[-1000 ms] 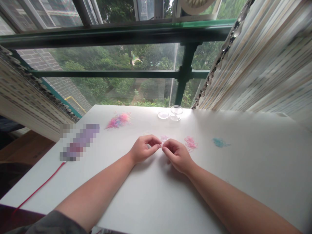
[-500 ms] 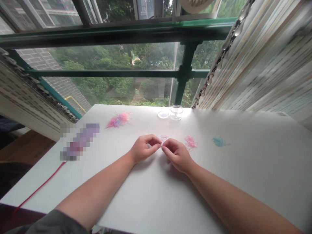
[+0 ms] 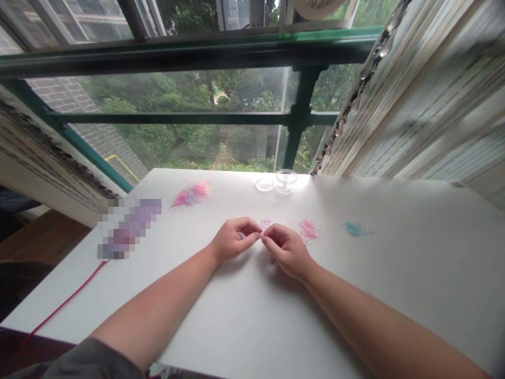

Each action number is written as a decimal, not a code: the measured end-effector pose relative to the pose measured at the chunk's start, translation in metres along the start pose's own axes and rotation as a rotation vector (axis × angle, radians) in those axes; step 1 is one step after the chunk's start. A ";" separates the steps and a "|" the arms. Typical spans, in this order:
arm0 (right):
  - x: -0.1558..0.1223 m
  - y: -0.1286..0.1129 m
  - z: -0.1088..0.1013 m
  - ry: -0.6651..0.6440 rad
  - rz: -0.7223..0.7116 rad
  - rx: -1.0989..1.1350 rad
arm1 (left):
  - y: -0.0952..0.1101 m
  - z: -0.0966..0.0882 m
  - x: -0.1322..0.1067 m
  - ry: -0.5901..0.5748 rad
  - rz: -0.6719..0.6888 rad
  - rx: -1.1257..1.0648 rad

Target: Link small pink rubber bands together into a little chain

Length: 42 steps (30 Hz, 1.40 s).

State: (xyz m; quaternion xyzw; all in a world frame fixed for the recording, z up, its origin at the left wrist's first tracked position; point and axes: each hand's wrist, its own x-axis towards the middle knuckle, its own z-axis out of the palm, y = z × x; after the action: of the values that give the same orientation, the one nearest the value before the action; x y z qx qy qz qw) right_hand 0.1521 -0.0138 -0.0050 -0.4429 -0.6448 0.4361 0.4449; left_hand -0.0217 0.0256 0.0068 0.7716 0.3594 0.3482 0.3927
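Observation:
My left hand and my right hand meet fingertip to fingertip above the middle of the white table. Thumb and forefinger are pinched on both hands. Whatever lies between the tips is too small to make out. Just behind the fingers is a small lilac pile of thin bands, partly covered by my right hand. A pink pile of thin bands lies right of it, and a teal pile farther right. Something pale behind my left hand is mostly hidden.
A larger mixed-colour heap of bands lies at the back left. A clear stemmed dish and a clear round lid are at the back edge, by the window. On the left lies a blurred-out purple object with a red cord.
Both hands keep almost the same place and pinch. The piles and the clear dish have not moved; the view has shifted very slightly.

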 end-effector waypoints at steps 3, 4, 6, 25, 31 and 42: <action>0.000 0.000 0.000 0.001 0.001 -0.004 | 0.000 0.000 0.000 0.000 -0.001 0.005; 0.000 -0.001 0.000 0.001 0.000 -0.008 | 0.000 0.000 0.000 0.000 -0.001 0.005; 0.000 -0.001 -0.001 0.001 0.001 -0.017 | 0.000 0.000 0.000 -0.003 -0.001 0.003; 0.001 0.000 0.000 0.001 -0.008 -0.038 | -0.001 0.000 0.000 -0.033 -0.013 0.005; 0.001 -0.002 -0.001 -0.005 -0.002 -0.039 | 0.000 0.001 0.000 -0.029 -0.010 0.003; 0.001 -0.002 0.000 -0.006 -0.001 -0.031 | 0.001 0.000 0.000 -0.030 -0.009 0.003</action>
State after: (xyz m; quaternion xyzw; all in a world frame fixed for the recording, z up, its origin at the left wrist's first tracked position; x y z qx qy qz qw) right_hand 0.1519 -0.0133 -0.0027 -0.4481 -0.6528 0.4273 0.4364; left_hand -0.0211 0.0254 0.0075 0.7757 0.3574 0.3344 0.3985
